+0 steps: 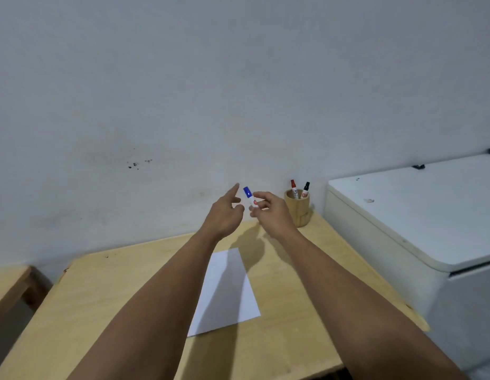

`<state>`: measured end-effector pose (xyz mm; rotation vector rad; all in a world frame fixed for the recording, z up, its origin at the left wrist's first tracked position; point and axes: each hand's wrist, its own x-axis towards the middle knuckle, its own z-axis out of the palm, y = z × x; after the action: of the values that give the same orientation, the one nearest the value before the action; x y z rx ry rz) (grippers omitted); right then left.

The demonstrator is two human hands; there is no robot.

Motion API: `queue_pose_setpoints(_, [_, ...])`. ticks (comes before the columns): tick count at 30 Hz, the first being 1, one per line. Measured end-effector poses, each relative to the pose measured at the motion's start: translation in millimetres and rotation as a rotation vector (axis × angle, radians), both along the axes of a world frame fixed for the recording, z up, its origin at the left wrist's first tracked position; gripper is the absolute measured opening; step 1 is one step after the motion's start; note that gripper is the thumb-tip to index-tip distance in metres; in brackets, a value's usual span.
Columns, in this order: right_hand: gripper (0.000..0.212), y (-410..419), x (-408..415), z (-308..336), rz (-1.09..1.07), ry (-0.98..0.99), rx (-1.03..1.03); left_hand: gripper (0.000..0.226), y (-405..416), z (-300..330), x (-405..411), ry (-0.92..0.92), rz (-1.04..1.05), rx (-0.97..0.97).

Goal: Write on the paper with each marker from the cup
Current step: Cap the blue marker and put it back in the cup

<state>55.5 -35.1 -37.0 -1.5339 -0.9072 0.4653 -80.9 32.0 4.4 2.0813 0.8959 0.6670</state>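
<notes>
My right hand (268, 208) holds a blue-capped marker (249, 196) upright by its white barrel, above the far part of the table. My left hand (224, 212) hovers just left of the marker with fingers spread and the index finger pointing up, not touching the cap. A white sheet of paper (227, 289) lies flat on the wooden table (115, 292), partly covered by my left forearm. At the table's far right corner stands a wooden cup (298, 209) with a red-capped marker (294, 187) and a black-capped marker (305, 189) in it.
A white chest-like appliance (416, 220) stands right of the table, close to the cup. A second wooden table's corner (8, 283) shows at the left. A plain wall runs behind the table.
</notes>
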Motion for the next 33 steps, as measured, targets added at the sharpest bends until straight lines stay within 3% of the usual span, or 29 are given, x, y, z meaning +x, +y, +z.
queue_pose_setpoints(6, [0.014, 3, 97, 49, -0.332, -0.208, 0.067, 0.087, -2, -30, 97, 0.02, -0.031, 0.029])
queue_pose_setpoints(15, [0.024, 18, 154, 30, -0.344, -0.367, -0.143, 0.107, 19, -85, 176, 0.051, -0.008, -0.039])
queue_pose_setpoints(19, [0.026, 25, 160, 18, -0.35, -0.403, -0.185, 0.092, 22, -97, 187, -0.017, -0.008, -0.044])
queue_pose_setpoints(22, [0.025, 33, 166, 18, -0.422, -0.545, -0.18, 0.084, 23, -100, 189, -0.044, 0.004, -0.047])
queue_pose_setpoints(25, [0.027, 45, 172, 23, -0.435, -0.65, -0.371, 0.075, 24, -102, 189, -0.041, 0.018, -0.037])
queue_pose_setpoints(29, [0.024, 60, 169, 28, -0.398, -0.626, -0.632, 0.076, 24, -103, 189, -0.014, 0.026, -0.002])
queue_pose_setpoints(33, [0.022, 66, 165, 26, -0.383, -0.572, -0.684, 0.073, 24, -103, 190, 0.006, 0.029, 0.016])
